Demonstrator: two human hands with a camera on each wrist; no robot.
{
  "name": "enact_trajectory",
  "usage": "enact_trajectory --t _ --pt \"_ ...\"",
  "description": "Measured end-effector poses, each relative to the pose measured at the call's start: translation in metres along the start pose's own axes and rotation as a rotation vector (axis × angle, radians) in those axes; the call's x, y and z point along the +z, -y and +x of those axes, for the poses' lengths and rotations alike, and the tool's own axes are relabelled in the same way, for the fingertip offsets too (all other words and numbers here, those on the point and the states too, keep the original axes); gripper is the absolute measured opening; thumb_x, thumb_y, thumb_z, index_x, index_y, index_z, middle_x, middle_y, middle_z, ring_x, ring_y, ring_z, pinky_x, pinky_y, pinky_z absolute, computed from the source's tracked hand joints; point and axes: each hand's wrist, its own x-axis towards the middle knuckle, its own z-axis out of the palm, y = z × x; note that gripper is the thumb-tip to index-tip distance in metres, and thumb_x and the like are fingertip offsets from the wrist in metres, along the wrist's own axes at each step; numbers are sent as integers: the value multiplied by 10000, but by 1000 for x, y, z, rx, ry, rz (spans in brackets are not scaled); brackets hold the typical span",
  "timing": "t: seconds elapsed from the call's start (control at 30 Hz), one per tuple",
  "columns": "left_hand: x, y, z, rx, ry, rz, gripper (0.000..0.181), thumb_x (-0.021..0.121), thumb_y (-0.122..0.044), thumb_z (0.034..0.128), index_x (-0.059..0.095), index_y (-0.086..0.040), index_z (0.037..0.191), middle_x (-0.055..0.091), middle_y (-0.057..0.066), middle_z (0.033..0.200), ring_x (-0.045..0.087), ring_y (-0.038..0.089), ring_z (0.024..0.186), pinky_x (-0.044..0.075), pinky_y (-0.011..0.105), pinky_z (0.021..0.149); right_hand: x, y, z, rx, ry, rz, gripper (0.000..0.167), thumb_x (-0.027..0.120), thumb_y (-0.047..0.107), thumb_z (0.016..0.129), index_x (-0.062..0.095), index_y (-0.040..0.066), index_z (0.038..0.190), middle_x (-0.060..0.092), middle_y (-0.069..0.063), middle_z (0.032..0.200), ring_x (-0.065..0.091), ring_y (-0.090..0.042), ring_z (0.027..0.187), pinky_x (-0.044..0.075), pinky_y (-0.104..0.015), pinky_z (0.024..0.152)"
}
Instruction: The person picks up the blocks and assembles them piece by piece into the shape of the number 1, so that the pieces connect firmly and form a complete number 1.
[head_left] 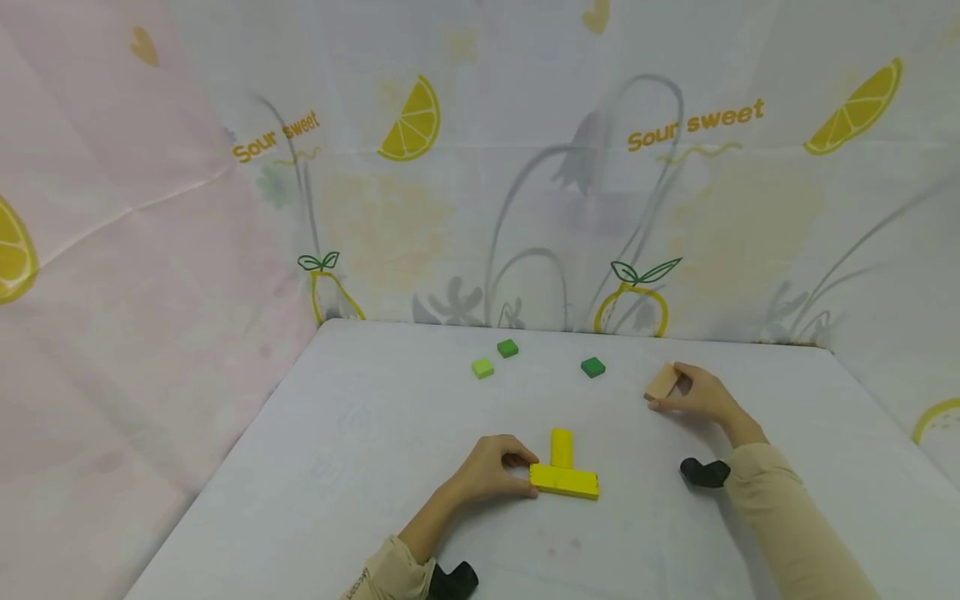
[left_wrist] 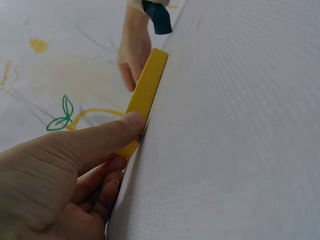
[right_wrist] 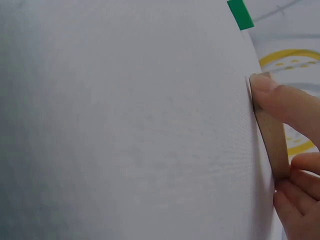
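In the head view two yellow blocks form a T. The front yellow block (head_left: 564, 482) lies crosswise, and the other yellow block (head_left: 562, 448) stretches away from the middle of its far side. My left hand (head_left: 491, 471) pinches the crosswise block's left end between thumb and fingers; the left wrist view shows the thumb on this yellow block (left_wrist: 145, 92). Over at the right, my right hand (head_left: 701, 394) holds a plain wooden block (head_left: 663, 382) by its edges. Thumb and fingers grip the wooden block (right_wrist: 272, 142) in the right wrist view, close against the white tabletop.
Toward the back of the white table (head_left: 360, 433) lie a light green block (head_left: 483, 368), a green block (head_left: 507, 348) and a darker green block (head_left: 593, 367). A printed cloth (head_left: 480, 208) hangs behind the table's far edge. Black straps hang at both cuffs.
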Motion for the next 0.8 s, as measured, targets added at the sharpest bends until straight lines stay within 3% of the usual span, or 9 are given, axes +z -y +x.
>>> enact_trajectory --t 0.4,0.57,0.8 --pt "-1 0 -1 -6 6 -1 347 841 -143 681 713 -33 983 684 39 930 567 35 827 476 189 764 5 6 1 -8 -41 56 914 823 306 690 378 -196 1310 426 -386 1296 442 -479 1154 359 -567 961" --pt "-1 -1 -1 -21 5 -4 347 840 -147 683 714 -47 990 683 27 937 570 42 835 476 192 775 7 15 0 -3 -28 119 902 820 294 700 375 -198 1313 401 -372 1336 408 -489 1208 328 -564 1001" --pt "-1 -1 -1 -25 8 -1 346 840 -150 682 715 -50 989 682 25 933 558 37 826 472 191 771 11 23 1 -37 -33 118 863 829 286 690 425 -194 1283 437 -362 1313 412 -494 1212 340 -559 1000"
